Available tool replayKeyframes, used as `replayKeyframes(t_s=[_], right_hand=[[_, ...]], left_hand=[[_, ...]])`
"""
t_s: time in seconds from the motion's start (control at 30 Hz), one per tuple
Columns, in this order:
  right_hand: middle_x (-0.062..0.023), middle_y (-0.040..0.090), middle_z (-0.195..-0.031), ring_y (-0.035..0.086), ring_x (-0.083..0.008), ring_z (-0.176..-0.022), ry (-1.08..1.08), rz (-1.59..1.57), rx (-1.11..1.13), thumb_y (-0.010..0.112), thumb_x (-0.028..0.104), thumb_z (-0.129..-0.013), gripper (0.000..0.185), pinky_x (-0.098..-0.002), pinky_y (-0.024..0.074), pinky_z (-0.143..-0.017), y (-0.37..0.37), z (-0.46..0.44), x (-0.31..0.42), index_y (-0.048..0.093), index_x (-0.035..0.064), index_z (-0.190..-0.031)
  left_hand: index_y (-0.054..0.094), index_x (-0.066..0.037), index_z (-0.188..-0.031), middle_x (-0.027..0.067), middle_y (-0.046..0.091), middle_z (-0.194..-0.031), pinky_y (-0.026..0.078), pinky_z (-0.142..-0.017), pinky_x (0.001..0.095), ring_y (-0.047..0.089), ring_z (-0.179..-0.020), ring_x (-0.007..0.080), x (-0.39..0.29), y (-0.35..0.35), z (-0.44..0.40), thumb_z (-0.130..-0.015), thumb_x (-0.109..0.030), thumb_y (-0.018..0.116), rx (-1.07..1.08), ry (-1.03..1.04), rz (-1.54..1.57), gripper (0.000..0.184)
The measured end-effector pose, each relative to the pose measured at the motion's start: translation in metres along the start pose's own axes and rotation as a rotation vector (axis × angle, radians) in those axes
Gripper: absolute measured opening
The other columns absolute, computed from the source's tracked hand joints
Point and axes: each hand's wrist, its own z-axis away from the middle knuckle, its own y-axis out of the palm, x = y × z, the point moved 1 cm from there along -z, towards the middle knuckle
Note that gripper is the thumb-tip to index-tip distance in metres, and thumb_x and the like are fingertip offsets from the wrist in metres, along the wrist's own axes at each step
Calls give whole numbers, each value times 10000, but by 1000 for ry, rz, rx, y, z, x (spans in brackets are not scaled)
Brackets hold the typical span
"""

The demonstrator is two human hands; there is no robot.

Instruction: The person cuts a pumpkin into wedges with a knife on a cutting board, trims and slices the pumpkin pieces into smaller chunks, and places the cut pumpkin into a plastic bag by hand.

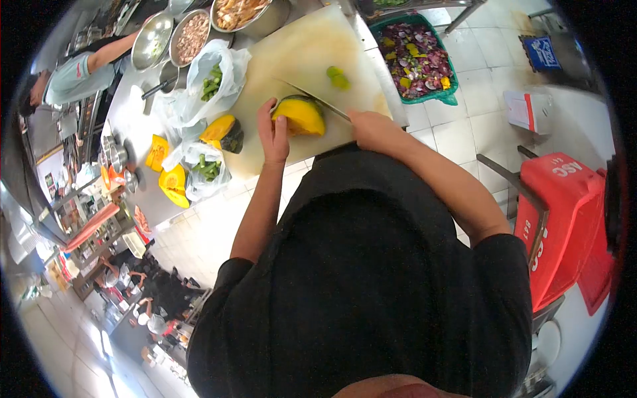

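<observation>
"On the pale cutting board, where is the pumpkin piece placed?"

"Near the edge closest to the body, with yellow flesh exposed; it is touched by the left hand, which is held partly open, fingers extended, thumb laid against the flesh."

"And the right hand?"

"It is closed around the handle of the knife; the blade is slanted along the far side of the piece; whether the rind is touched cannot be told."

"What is seen around them?"

"Green trimmings are seen beyond the blade; to the left, a pumpkin wedge is set near a plastic bag of green vegetables."
</observation>
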Motion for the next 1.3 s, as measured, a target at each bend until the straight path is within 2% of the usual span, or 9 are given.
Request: replayKeyframes(t_s=[0.13, 0.2, 0.43, 0.53, 0.73, 0.83, 0.93, 1.13, 1.3], right_hand=[[-257, 702, -964, 686, -441, -949, 89, 57, 12, 552, 63, -875, 238, -556, 539, -815, -3, 8, 8, 528, 24, -1108], [-266, 689, -923, 670, -465, -913, 4, 44, -49, 529, 40, -880, 212, -569, 519, -792, -10, 17, 19, 502, 13, -1089], [-228, 709, -902, 702, -435, -857, -92, 192, -100, 502, 81, -937, 155, -563, 548, -735, -3, 13, 41, 490, 21, -1080], [-232, 706, -890, 705, -427, -847, -86, 209, -87, 470, 101, -958, 146, -559, 551, -718, -2, 12, 43, 489, 14, -1075], [-244, 707, -911, 703, -439, -868, -126, 157, -178, 453, 140, -974, 162, -560, 550, -734, 19, -12, 28, 498, 12, -1063], [-259, 708, -939, 703, -439, -872, -146, 115, -261, 454, 142, -973, 171, -563, 547, -754, 29, -25, 25, 525, 10, -1056], [-257, 712, -965, 703, -440, -888, -48, 109, -194, 451, 137, -968, 188, -561, 547, -774, 24, -40, 31, 553, 6, -1056], [-291, 679, -938, 653, -492, -905, -158, 22, -172, 488, 144, -931, 231, -572, 506, -810, 19, -57, 3, 542, -16, -1088], [-310, 675, -916, 660, -496, -890, 64, 0, -229, 504, 129, -911, 230, -582, 507, -800, 9, -22, -13, 531, -19, -1085]], left_hand=[[579, 19, -1273, 175, 595, -1208, 438, -991, 386, 565, -1118, 292, 6, 3, -3, -966, -222, 592, 2, -72, 67, 391], [586, 14, -1245, 172, 598, -1174, 448, -959, 387, 573, -1066, 294, 4, 8, -4, -957, -231, 604, -31, -128, 91, 378], [571, -2, -1169, 200, 550, -1135, 424, -984, 450, 517, -1096, 363, -18, 17, 8, -882, -251, 705, -116, 41, -111, 402], [574, 1, -1183, 187, 551, -1145, 426, -985, 421, 529, -1084, 330, -16, 19, 9, -889, -219, 690, -131, 71, -148, 385], [566, 1, -1141, 207, 548, -1131, 426, -973, 456, 519, -1081, 374, -10, 20, 7, -847, -210, 715, -136, 69, -99, 391], [575, -4, -1149, 186, 552, -1129, 424, -973, 423, 530, -1073, 331, -7, 22, 7, -880, -214, 687, -136, 74, -80, 359], [572, -6, -1137, 184, 554, -1128, 425, -966, 423, 533, -1070, 332, -9, 21, 5, -882, -216, 681, -136, 98, -140, 348], [579, -8, -1090, 189, 567, -1081, 427, -954, 451, 526, -1046, 365, -16, 18, 4, -832, -192, 706, -155, 133, -161, 342], [575, -14, -1109, 186, 569, -1072, 428, -960, 451, 526, -1058, 364, -8, 21, -3, -814, -193, 707, -57, 141, -49, 370]])
